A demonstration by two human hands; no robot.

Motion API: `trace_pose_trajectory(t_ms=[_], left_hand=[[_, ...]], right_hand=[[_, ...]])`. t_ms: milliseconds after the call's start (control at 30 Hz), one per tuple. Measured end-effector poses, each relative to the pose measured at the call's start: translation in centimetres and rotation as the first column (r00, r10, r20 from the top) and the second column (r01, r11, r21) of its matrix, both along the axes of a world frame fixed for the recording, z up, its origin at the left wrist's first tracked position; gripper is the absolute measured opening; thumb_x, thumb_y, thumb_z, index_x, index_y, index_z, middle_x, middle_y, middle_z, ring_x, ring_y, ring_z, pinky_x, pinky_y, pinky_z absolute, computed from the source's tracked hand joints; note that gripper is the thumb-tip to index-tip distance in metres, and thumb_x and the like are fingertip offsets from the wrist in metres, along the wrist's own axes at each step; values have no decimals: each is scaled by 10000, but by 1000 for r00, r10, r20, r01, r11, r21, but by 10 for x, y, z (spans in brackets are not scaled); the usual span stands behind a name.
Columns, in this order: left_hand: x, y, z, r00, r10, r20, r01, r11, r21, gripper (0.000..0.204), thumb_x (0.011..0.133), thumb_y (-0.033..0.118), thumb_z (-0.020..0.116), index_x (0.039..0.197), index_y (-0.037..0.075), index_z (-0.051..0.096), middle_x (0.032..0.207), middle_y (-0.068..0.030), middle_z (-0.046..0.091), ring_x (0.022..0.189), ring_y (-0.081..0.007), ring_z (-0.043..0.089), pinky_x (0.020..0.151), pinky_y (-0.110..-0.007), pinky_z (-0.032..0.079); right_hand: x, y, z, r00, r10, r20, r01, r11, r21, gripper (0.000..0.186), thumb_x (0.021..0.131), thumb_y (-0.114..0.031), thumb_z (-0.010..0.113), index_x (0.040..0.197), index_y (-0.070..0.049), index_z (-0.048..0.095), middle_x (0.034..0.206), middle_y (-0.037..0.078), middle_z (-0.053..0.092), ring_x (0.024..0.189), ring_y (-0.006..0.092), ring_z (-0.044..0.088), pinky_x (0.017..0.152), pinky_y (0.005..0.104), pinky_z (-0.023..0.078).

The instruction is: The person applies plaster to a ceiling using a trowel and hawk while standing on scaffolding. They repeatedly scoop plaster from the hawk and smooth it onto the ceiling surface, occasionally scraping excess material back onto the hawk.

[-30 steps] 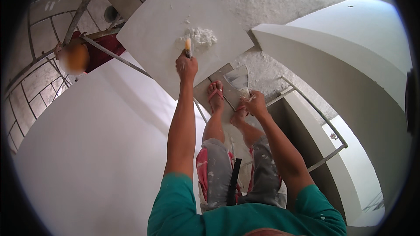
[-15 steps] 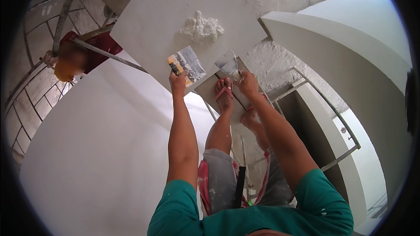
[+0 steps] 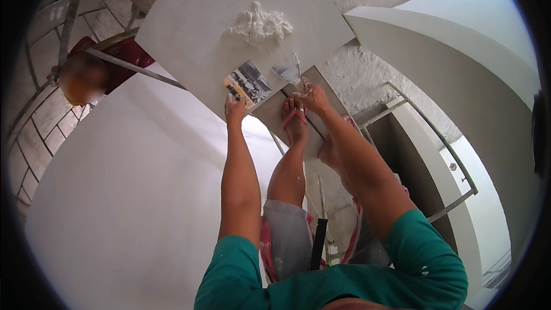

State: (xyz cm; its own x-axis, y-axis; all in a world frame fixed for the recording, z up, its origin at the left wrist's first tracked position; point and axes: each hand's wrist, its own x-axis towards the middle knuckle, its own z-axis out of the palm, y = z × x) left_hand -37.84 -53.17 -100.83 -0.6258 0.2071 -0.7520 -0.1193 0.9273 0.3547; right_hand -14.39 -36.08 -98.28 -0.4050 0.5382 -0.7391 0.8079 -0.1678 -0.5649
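My left hand (image 3: 235,110) is closed round the yellow-and-black handle of a wide putty knife (image 3: 250,81). Its broad blade, smeared grey and white, is over the near edge of a large pale board (image 3: 183,34). In my right hand (image 3: 313,99) is a smaller putty knife (image 3: 288,70), its flared blade pointing away from me, close to the wide one but apart from it. Farther out on the board lies a lumpy heap of white putty (image 3: 261,27). Whether either blade touches the board I cannot tell.
My feet in red flip-flops stand on a plank (image 3: 321,89) beside the board. A metal rail (image 3: 433,120) borders the right, before a curved wall (image 3: 453,74). A smooth white surface (image 3: 132,195) fills the left. Beyond it, another person (image 3: 83,77) is near scaffold bars (image 3: 135,69).
My right hand and the smaller putty knife have moved forward and left, nearer the wide putty knife. My left hand has shifted only slightly, and the person at the left has moved a little.
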Motion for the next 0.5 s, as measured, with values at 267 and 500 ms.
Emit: trace_pose_trajectory(t_ms=[267,500], left_hand=[[62,-42,214,940,-310,139,287,944,161,601,913,231,556,1392,-65,347,1414,-248,410,1328,-334,388,1097,-370,295],[122,-86,469,903,-256,345,234,967,104,665,911,329,557,1380,-93,346,1386,-283,423,1253,-352,480,1027,-400,394]], right_hand=[[171,4,188,986,-20,167,21,1000,-7,713,813,-450,642,1361,-37,449,1222,271,561,1149,411,538,963,425,437],[357,-182,419,897,144,419,-155,988,-8,398,990,-266,357,1332,-102,480,1307,342,457,1155,465,520,969,485,445]])
